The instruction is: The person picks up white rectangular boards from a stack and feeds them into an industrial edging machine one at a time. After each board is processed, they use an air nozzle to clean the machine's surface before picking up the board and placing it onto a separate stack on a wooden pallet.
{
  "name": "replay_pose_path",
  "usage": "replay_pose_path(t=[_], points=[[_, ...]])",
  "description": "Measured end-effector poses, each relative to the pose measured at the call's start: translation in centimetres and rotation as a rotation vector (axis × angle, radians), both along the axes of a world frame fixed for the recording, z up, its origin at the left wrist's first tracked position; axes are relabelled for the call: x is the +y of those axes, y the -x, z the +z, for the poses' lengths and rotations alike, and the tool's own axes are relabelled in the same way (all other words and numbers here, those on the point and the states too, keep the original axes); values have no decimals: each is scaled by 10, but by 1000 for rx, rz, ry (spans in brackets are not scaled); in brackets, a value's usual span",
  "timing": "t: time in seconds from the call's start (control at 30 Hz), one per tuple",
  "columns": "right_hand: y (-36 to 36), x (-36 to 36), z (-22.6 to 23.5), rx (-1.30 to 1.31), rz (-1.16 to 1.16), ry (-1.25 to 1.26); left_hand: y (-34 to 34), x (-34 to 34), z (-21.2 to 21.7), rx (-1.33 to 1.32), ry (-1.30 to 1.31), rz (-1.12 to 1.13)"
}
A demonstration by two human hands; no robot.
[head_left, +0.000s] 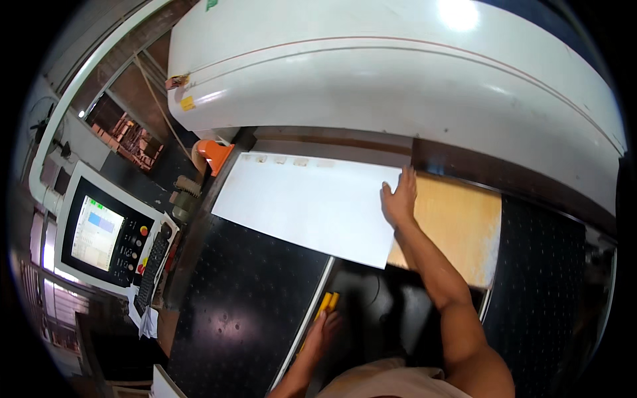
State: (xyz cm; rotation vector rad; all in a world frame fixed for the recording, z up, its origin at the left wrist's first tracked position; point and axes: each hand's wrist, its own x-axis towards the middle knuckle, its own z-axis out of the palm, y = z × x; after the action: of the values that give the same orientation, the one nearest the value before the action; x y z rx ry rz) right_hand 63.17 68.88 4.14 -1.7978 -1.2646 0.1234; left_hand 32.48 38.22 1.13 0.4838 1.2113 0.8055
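A large white panel (308,205) lies on the machine's bed, its far edge marked by several worn brownish patches. My right hand (400,199) is open at the panel's right end, fingers stretched away from me and thumb apart over the white surface. Under and beside that end is a light wood-coloured board (458,229) with a scuffed right edge. Lower down, my left hand (321,331) is at the metal-edged side of the left black table, right by two short yellow bars (328,302). Its fingers are blurred, so whether they grip the bars cannot be made out.
A big white machine housing (378,86) spans the far side. Black dotted tables flank a gap: one on the left (232,292), one on the right (541,285). A control screen (98,232) with a keyboard (154,265) stands at left, near an orange guard (213,156).
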Motion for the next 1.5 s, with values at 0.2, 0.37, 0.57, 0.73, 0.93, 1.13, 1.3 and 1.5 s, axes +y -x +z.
replay_pose_path(t=[0.2, 0.37, 0.57, 0.73, 0.93, 1.13, 1.3, 1.5], points=[[-33, 118, 41, -253, 700, 557, -145, 164, -24, -533, -133, 295], [-25, 144, 4, -321, 824, 742, -153, 158, -9, -214, 9, 609], [-17, 136, -3, -379, 791, 805, -135, 148, -10, -428, -5, 574], [-4, 107, -11, -527, 805, 727, -113, 110, -1, -461, 3, 597], [-28, 144, 29, -319, 1019, 877, -97, 96, -9, -294, 35, 590], [-41, 175, -55, -717, 922, 30, -96, 86, -26, -147, 12, 476], [-33, 166, -59, -623, 890, 231, -94, 79, -12, -145, 84, 530], [17, 97, -53, -635, 857, 284, -72, 49, 0, -191, 40, 530]])
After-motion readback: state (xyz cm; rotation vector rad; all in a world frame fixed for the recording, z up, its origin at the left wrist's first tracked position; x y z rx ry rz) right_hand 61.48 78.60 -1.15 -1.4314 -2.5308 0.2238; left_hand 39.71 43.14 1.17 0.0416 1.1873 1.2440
